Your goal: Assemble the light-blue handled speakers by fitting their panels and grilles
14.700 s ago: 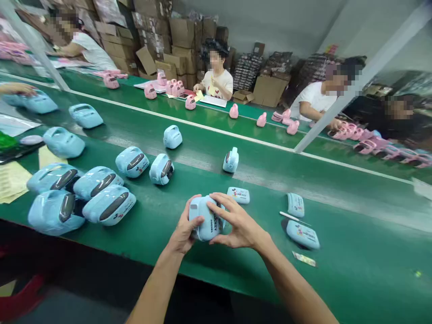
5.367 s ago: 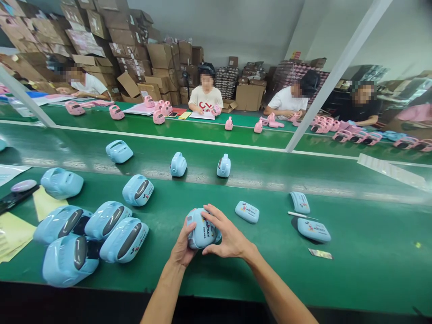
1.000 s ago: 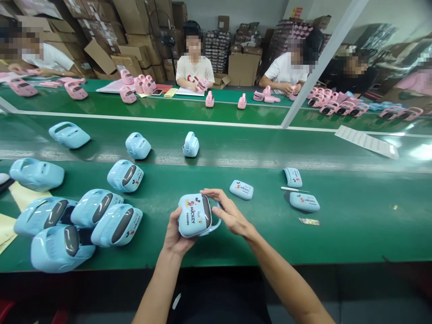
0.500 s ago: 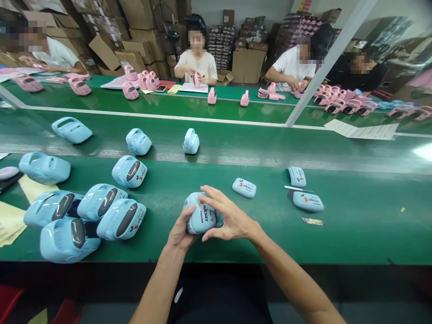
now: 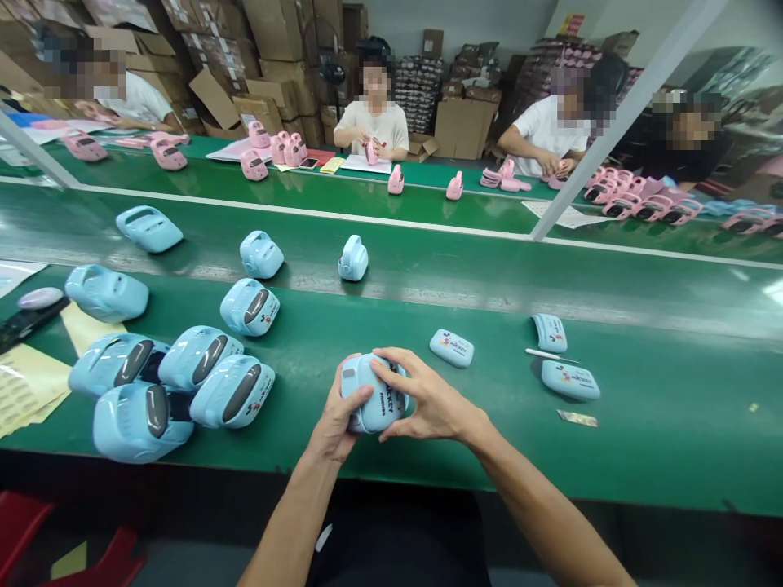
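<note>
Between my hands, above the green bench, is a light blue plastic housing (image 5: 369,414) with a printed Mickey panel. My left hand (image 5: 338,412) wraps round its left side, thumb on the front. From the right, my right hand (image 5: 428,397) grips the printed end, fingers over the top and thumb below. The palm sides are hidden. To the right lie a loose printed blue cover (image 5: 451,348), a second cover (image 5: 571,381) and a curved cover (image 5: 550,333). A thin white-handled tool (image 5: 542,354) rests between the last two.
Several blue housings (image 5: 232,395) crowd the bench at left, beside yellow sticker sheets (image 5: 30,387). More, such as a blue housing (image 5: 353,258), stand on the conveyor (image 5: 428,269). A small printed strip (image 5: 577,418) lies at right. Across the line, co-workers handle pink housings (image 5: 371,152).
The camera view has shifted a little. My right hand has closed in on the printed end, and the housing is turned slightly, showing a grey patch on its top.
</note>
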The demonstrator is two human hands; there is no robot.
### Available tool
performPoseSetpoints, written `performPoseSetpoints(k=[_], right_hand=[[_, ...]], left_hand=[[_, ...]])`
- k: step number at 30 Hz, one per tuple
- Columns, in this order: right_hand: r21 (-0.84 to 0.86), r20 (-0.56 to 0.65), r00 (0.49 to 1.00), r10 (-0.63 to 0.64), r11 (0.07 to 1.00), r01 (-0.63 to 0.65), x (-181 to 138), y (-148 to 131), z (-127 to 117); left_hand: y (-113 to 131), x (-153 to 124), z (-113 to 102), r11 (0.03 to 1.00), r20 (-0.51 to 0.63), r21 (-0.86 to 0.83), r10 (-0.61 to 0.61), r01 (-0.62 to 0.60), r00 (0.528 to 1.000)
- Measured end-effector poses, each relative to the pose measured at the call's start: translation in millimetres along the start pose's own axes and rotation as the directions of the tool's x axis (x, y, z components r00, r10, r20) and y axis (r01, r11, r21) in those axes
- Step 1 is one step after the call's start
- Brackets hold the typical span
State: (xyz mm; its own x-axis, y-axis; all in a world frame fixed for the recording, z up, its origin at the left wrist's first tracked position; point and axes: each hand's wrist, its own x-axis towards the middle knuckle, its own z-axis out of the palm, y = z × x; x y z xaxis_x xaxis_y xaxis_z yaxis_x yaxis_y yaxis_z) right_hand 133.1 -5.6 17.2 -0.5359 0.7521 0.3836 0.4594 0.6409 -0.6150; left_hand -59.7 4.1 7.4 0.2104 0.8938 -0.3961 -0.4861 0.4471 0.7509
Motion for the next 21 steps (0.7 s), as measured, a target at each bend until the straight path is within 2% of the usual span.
performPoseSetpoints(k=[3,13,21], right_hand=[[-0.014,0.004,1.0,0.016,1.0,-0.016,-1,-3,-3],[-0.051,0.027,0.999,0.045,0.998,-0.043,-2,-9,-8],[0.026,-0.039,0.999,0.026,0.999,-0.025,-5,-6,2]], left_hand=[[3,-2,3,0.999,-0.043,0.05,0.008,-0.005,0.999],[-4,-5,7,1.0,-0.028,0.009,-0.021,0.022,0.999],[-6,-6,10,0.998,-0.001,-0.055,-0.039,0.038,0.999]])
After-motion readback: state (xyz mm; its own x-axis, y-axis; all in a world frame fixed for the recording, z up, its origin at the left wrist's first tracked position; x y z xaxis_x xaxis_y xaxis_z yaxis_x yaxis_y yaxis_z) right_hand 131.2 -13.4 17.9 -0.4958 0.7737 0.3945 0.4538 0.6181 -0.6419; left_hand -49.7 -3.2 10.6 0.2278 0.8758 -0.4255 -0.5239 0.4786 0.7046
